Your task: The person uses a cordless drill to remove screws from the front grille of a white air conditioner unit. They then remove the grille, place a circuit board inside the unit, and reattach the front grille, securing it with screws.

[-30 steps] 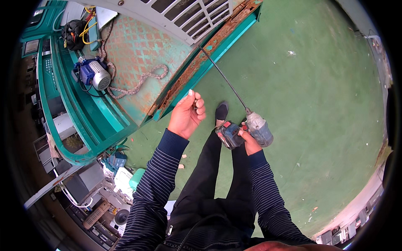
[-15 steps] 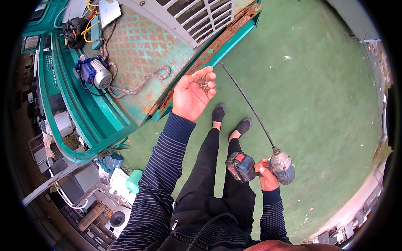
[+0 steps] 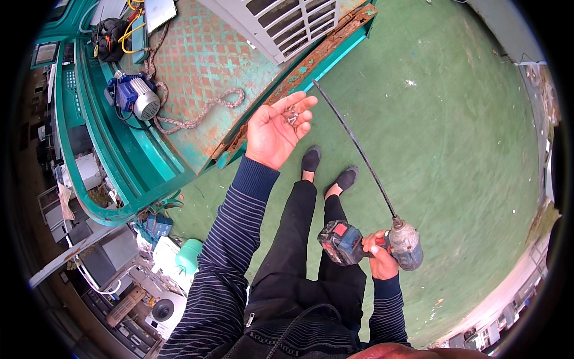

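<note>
My left hand (image 3: 272, 133) is turned palm up with its fingers loosely curled, cradling several small screws (image 3: 290, 116). It is in front of the rusty edge of a green truck bed (image 3: 197, 51). Low on the right, my right hand (image 3: 381, 256) grips a cordless impact driver (image 3: 408, 244) by its handle, with the battery pack toward my legs. A long thin dark bit (image 3: 356, 143) runs from the driver's nose up and left. The bit's tip is just beyond my left fingertips and apart from them.
On the truck bed stands a pale grilled housing (image 3: 293, 27), with a braided rope (image 3: 203, 113), a blue motor-driven pump (image 3: 134, 96) and a black bag (image 3: 109, 39) to its left. The green side rail (image 3: 113, 218) curves round at left. A mint-green tank (image 3: 189, 256) stands below it.
The fingers of my left hand have uncurled a little, showing more of the screws. The driver has dropped slightly, and the bit's tip has shifted a little upward.
</note>
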